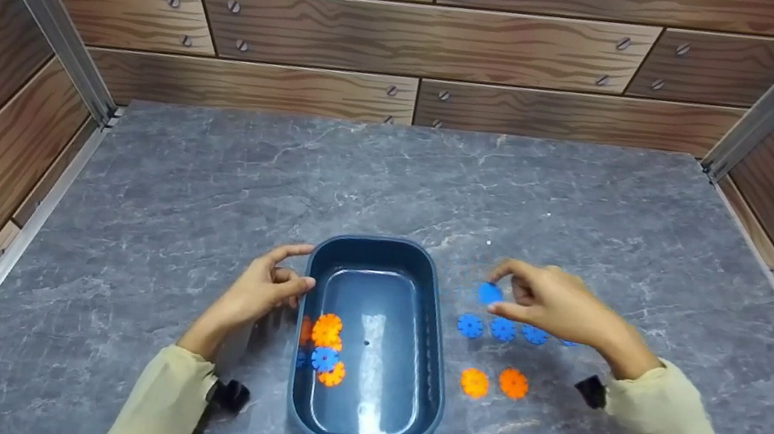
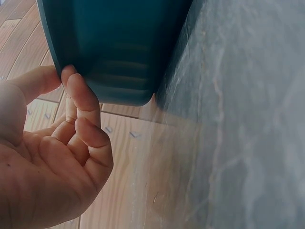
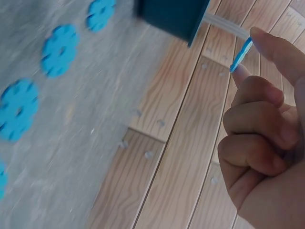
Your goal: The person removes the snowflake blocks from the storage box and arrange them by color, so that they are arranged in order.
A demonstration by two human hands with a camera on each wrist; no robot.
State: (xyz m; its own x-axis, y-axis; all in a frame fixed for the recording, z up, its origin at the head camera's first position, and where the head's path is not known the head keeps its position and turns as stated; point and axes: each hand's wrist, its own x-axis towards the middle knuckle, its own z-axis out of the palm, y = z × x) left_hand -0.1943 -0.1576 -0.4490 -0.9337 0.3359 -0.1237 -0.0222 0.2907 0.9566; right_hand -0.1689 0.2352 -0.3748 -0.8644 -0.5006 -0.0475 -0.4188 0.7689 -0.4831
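Blue disc [image 1: 489,293] | apart from tray [image 1: 375,302] | right grip [image 1: 557,301] pinching edges | left grip [image 1: 262,286] pinching rim [image 1: 301,318]

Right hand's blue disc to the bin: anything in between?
Only the right wall of the bin: the blue disc pinched in the right hand is outside it, so it likely must clear that rim. Nothing else visible blocks it; the left hand holds the opposite rim.
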